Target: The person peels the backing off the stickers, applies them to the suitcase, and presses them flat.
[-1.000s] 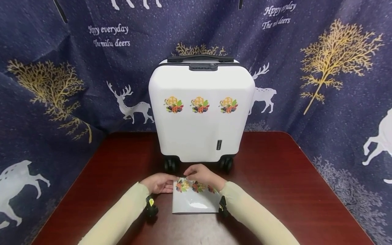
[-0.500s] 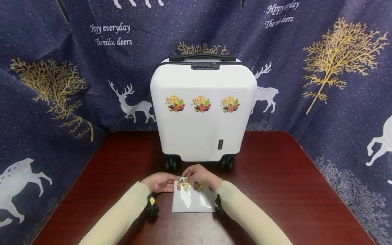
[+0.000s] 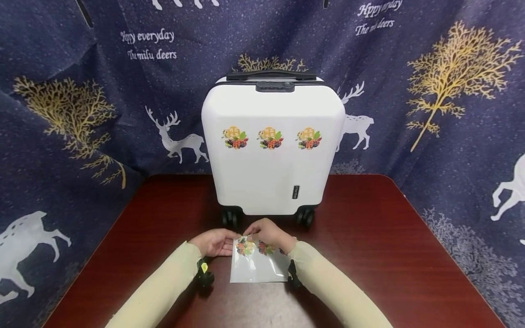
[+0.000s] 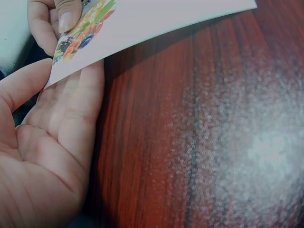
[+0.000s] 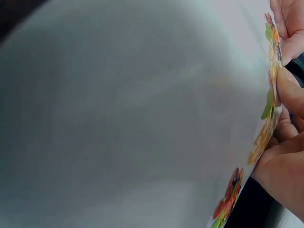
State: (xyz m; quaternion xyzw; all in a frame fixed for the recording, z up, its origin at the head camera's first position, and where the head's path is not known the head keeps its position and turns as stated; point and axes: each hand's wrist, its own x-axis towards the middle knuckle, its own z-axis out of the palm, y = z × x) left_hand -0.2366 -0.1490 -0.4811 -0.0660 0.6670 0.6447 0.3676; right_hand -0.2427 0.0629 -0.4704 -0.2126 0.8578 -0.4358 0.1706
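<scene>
A glossy white sticker sheet (image 3: 258, 269) lies at a slant above the table, with colourful fruit stickers (image 3: 244, 247) along its far edge. At its far left corner, my left hand (image 3: 215, 243) pinches the sheet between thumb and fingers, the palm turned up in the left wrist view. My right hand (image 3: 268, 233) pinches the same far edge, near the leftmost sticker. In the left wrist view the right thumb (image 4: 66, 18) presses on that sticker's print. The right wrist view shows the sheet bowed, and the right hand (image 5: 289, 152) partly hides behind its edge.
Just beyond the hands, a white suitcase (image 3: 266, 177) stands upright on black wheels (image 3: 305, 216). A row of three fruit stickers (image 3: 270, 138) is on its front. The dark red table (image 3: 369, 255) stretches to both sides, and a blue patterned cloth (image 3: 164, 86) hangs behind.
Both hands keep hold of the sheet's far edge and barely move. The right forearm has shifted slightly left, and the glare on the sheet has changed. The head view has shifted a little.
</scene>
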